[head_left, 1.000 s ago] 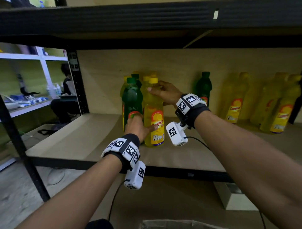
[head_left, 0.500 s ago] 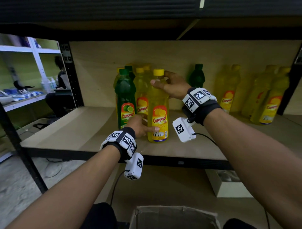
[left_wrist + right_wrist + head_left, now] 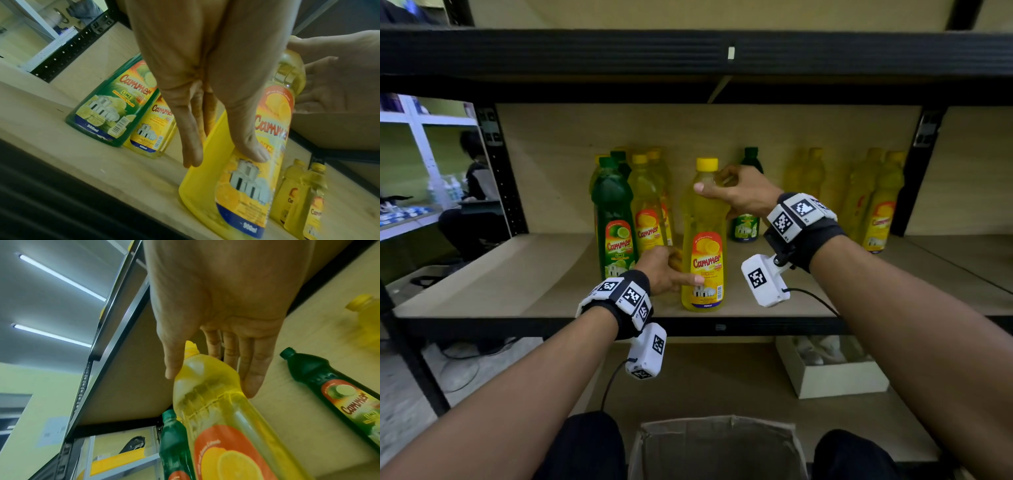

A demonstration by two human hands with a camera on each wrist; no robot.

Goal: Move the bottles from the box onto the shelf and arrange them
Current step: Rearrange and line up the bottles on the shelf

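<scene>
A yellow Cammer bottle (image 3: 705, 240) stands upright near the front edge of the wooden shelf (image 3: 517, 284). My right hand (image 3: 714, 183) grips its shoulder just under the yellow cap, thumb on one side and fingers on the other (image 3: 211, 381). My left hand (image 3: 685, 270) pinches the bottle's lower part, with the thumb on the label and the fingers behind (image 3: 225, 159). A gap separates this bottle from the green lime bottle (image 3: 614, 226) on its left. The cardboard box (image 3: 715, 423) stands open below, between my knees; its inside is dark.
Several yellow bottles (image 3: 649, 212) stand behind the lime bottle. Another green bottle (image 3: 748, 222) is at the back, and more yellow ones (image 3: 876, 205) at the right. A black beam (image 3: 688, 51) runs overhead. A white box (image 3: 832, 373) sits on the lower level. A person (image 3: 472, 192) sits far left.
Both hands have slid the yellow bottle to the right and toward the front, away from the green lime bottle. A gap has opened between the two.
</scene>
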